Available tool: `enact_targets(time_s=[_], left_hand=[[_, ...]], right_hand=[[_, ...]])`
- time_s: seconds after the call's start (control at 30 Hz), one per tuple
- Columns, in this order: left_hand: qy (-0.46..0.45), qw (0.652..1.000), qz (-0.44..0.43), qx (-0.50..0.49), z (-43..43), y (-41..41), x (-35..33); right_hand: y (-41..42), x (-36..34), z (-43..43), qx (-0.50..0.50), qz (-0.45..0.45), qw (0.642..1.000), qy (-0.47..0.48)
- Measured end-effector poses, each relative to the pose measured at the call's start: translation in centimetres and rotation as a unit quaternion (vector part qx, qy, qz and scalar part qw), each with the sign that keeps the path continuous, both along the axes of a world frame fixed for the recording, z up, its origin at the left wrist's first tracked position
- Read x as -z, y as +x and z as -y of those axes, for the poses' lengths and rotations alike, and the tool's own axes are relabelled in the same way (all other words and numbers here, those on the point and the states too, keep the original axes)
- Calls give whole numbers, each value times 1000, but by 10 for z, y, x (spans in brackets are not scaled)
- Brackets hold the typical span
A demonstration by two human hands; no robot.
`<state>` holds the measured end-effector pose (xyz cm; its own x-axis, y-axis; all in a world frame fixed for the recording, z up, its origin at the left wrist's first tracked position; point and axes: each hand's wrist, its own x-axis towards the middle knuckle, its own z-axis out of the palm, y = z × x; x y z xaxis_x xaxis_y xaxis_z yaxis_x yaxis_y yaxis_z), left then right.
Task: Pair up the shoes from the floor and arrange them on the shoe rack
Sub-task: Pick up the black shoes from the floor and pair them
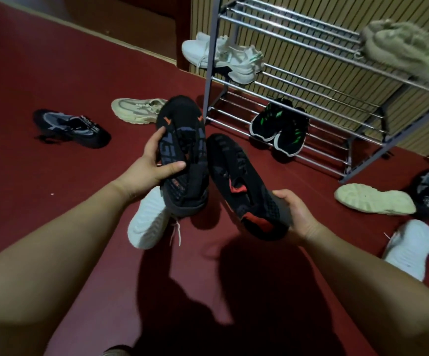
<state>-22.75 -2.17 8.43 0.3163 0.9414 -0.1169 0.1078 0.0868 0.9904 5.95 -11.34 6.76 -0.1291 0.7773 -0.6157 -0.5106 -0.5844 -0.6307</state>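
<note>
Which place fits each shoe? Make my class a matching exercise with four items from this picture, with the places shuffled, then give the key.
Shoes
1. white pair
2. green-black pair
3. black-red shoes
4. left grey shoe

Places
A. bottom shelf
B. floor
C. left hand and right hand, one each
D. middle shelf

Pairs: 1-D, 2-A, 3-C, 4-B

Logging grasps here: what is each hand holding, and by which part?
Left hand grips one black shoe around its middle; right hand grips the other black shoe by its near end.
</note>
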Motion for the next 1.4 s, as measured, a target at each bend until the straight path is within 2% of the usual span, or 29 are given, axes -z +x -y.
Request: enact_targets(time_s=[0.1,0.27,0.47,0.57,0.67,0.73,0.8,0.83,0.93,1.03,1.17,1.3,1.4], left_hand=[[-6,1000,0,3,2,2,4],[-38,999,10,2,3,-16,10],[-71,997,8,-2,5,-40,7],[-77,997,13,1,5,-46,11],[-78,997,11,16,5,-47,16],[-83,996,11,24,5,-46,18],[-85,996,6,31,5,-43,21],[-86,996,2,37,4,-41,22],[-85,995,0,49,2,-25,29],[-70,995,4,72,3,2,31],[-56,988,-10,140,7,44,28],[-7,979,-21,201,16,109,8],[31,962,-38,269,25,162,-13]], right_hand=[[-5,12,0,8,37,999,-12],[-40,19,-10,-14,-16,998,-65],[-86,39,-21,3,-1,998,-69],[-100,52,-23,15,-10,994,-110],[-106,59,-24,-44,109,982,-149],[-104,68,-18,-106,200,952,-207],[-102,77,-14,-120,301,921,-214],[-101,79,-12,-121,330,913,-207],[-98,74,-16,-78,315,933,-155],[-76,55,-24,0,378,921,-94],[-34,15,-18,84,380,921,-29],[8,-35,3,87,352,930,51],[40,-62,26,86,298,945,104]])
